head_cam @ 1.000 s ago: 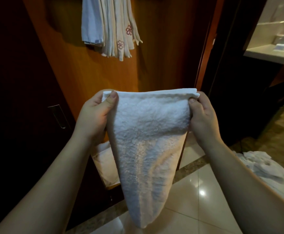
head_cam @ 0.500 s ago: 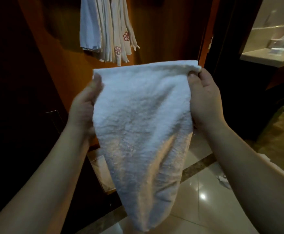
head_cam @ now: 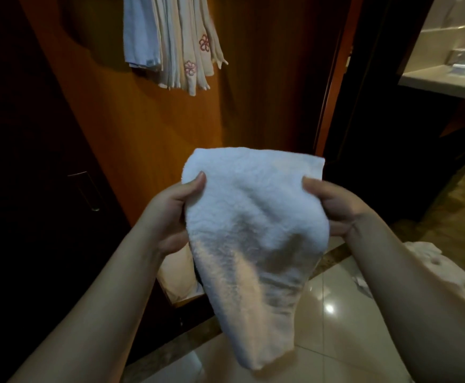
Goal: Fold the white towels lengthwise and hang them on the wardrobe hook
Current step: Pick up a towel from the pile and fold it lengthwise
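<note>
White terry towel (head_cam: 253,217) hangs between both hands in front of the wooden wardrobe door (head_cam: 267,92), well below the towels already hanging (head_cam: 170,42) near the door's top. The left hand (head_cam: 170,217) pinches the towel's left edge, thumb on the front and fingers curled behind; the right hand (head_cam: 333,208) grips the right edge the same way, thumb on top. The upper part of the towel stands above both hands and curls forward, while the rest droops to a narrow tail below them, over the tiled floor (head_cam: 336,313).

The likely trouble is an uneven fold. Both grips sit partway down the sides, not at the corners, so the loose top could flop either way and the layers could slip out of line as the edges are brought together. Terry this thick tends to spring open; a light pinch may let one side slide free and drop toward the floor beside the door, where more white cloth (head_cam: 433,266) lies. The hook itself is out of view above the hanging towels, so the reach up to it will be made with the fold held only by fingertips.
</note>
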